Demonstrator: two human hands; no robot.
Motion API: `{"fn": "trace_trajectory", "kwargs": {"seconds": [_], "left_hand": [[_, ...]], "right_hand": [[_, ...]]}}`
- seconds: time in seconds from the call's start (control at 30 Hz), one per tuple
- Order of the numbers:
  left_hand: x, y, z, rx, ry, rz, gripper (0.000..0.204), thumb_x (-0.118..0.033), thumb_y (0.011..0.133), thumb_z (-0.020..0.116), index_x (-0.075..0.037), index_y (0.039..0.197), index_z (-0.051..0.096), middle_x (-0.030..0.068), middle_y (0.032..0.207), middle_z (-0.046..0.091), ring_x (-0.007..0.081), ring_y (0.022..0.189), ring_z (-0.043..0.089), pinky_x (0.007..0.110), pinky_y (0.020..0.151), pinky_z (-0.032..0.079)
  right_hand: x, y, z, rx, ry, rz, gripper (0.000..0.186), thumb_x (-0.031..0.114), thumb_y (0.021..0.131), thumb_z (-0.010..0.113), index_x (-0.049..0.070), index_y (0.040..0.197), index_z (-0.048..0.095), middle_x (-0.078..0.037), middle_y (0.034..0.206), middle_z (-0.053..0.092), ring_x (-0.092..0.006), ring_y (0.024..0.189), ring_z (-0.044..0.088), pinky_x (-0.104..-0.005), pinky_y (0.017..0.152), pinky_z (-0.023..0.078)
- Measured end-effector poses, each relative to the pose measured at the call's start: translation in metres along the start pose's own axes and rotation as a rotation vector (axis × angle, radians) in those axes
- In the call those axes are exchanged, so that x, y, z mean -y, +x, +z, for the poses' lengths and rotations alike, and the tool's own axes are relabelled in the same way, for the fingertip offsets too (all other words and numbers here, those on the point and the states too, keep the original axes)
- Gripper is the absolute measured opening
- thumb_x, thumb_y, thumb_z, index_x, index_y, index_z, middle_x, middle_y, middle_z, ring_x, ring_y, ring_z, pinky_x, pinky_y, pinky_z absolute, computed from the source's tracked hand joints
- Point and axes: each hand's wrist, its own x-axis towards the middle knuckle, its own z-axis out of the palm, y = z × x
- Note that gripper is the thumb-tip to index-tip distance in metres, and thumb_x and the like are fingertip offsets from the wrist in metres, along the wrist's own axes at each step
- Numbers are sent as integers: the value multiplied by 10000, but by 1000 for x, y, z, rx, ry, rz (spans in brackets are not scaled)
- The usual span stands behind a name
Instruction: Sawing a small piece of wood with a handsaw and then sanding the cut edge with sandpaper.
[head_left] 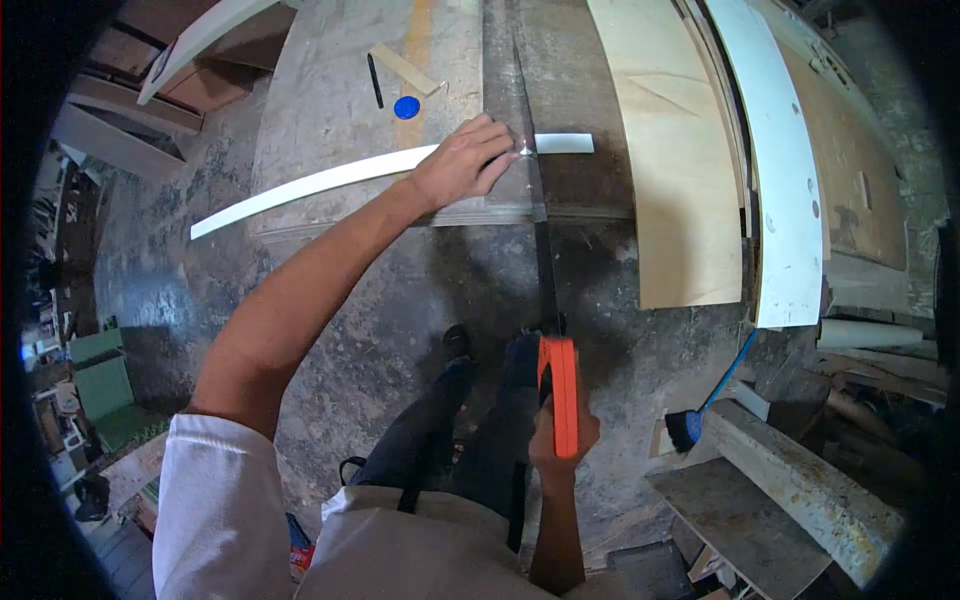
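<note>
My right hand [562, 437] grips the orange handle of a hand saw [545, 265], close in front of my body. The long dark blade points away from me and crosses a narrow white strip [320, 183] near its right end. My left hand [462, 163] presses down on the strip just left of the blade, its fingers bent around it. The strip lies across a worn wooden workbench [350, 110], with its left part reaching out past the bench edge. Right of the blade, a short length of the strip rests over a darker board.
Beyond my left hand lie a blue round lid [406, 107], a black pen [375, 81] and a small wooden piece [404, 69]. Plywood [680, 180] and a white panel [785, 180] stand on the right. A blue broom [686, 428] leans below them.
</note>
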Motion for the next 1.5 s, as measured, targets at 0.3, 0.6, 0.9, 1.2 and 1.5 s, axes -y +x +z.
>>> {"fn": "trace_trajectory", "kwargs": {"seconds": [0.3,0.6,0.9,1.2,1.5], "left_hand": [[3,2,-1,-4,-2,15,100,-55,910,685,18,968,648,137,955,592,313,929,555,408,846,486],[3,5,2,-15,-14,12,96,-59,917,696,19,947,648,140,951,608,322,922,560,426,838,483],[1,6,-1,10,2,-13,102,-53,913,696,19,982,671,143,934,603,321,899,558,419,834,479],[0,4,-1,-1,-6,-2,110,-51,907,677,16,993,659,140,944,589,318,913,552,414,850,478],[1,4,-1,-1,-11,2,121,-46,897,683,19,995,655,143,940,587,321,912,551,415,848,478]], "right_hand": [[-13,1,6,80,-52,-61,583,-14,827,604,-59,1407,561,-230,1348,657,-165,506,563,-300,476,436],[-9,20,15,-9,4,31,418,74,919,575,-71,1308,620,-40,617,544,-145,467,515,-284,459,398],[2,19,7,80,-5,10,558,7,847,590,-84,1396,549,-240,1334,660,-194,572,633,-308,495,466],[8,4,0,23,44,113,476,79,902,573,-71,1354,579,-52,706,581,-157,483,539,-299,460,416],[13,-2,-4,10,8,99,420,87,914,560,-67,1302,606,-47,616,531,-154,487,541,-305,458,411]]}}
